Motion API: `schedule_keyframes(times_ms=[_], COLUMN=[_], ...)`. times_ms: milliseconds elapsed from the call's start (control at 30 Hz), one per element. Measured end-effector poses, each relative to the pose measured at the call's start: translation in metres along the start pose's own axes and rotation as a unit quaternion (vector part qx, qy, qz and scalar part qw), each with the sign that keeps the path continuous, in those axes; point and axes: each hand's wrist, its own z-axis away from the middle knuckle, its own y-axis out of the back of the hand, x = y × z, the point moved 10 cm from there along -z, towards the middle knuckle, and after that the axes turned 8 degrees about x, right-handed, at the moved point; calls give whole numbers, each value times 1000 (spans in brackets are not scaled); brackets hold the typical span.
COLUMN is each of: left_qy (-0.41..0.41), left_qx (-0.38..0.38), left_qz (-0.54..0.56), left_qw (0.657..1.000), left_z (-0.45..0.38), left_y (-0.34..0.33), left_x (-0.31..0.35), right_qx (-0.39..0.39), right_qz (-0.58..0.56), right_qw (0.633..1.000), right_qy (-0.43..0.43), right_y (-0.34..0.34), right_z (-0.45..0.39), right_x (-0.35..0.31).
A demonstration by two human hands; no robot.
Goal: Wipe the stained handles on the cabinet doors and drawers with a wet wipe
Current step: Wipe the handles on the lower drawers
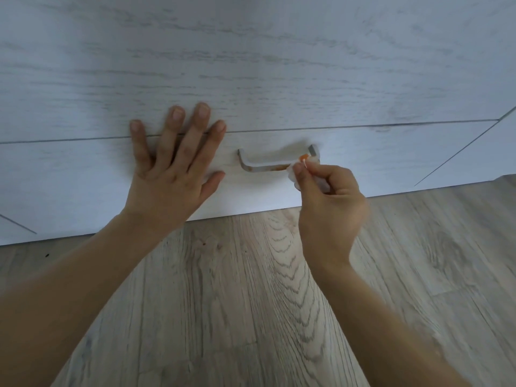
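Pale wood-grain cabinet fronts (279,65) rise from a grey plank floor (251,289), and the lowest drawer (363,152) carries a metal handle (262,166) with an orange-brown stain along the right part of its bar. Left of the handle, the left hand (170,166) lies flat on the drawer front, fingers straight and spread, fingertips crossing the seam above. At the handle's right end, the right hand (329,202) pinches a crumpled, orange-smeared wet wipe (300,169) against the bar.

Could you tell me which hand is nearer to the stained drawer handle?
Right. The right hand presses a wipe onto the handle near its right end; the left hand lies flat on the drawer front, apart from the handle's left end.
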Motion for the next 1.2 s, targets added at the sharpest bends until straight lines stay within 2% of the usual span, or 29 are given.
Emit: schedule_keyframes(times_ms=[133,267,400,467,700,833,1033,1200], left_qy=[-2,-1,-5,-7,-6,-1,2,-5], left_qx=[1,-2,3,1,3,8,6,1], left_qz=[0,-1,-2,-1,-2,-1,4,-1], left_qw=[1000,1000,1000,1000,1000,1000,1000,1000], left_z=[1,-1,1,0,1,0,0,-1], left_y=[0,0,1,1,1,2,2,2], left_x=[0,0,0,0,0,0,-1,-1], right_qx=[8,25,-7,3,8,-4,-19,32], right_qz=[-8,-23,27,36,10,34,36,-2], right_qw=[1000,999,999,999,1000,997,994,999], right_qy=[3,-35,24,36,1,69,99,-14], right_y=[4,9,7,11,12,2,-7,10], right_z=[-3,-8,1,1,-7,-3,6,1], right_x=[2,9,-4,-4,-1,-11,-17,7])
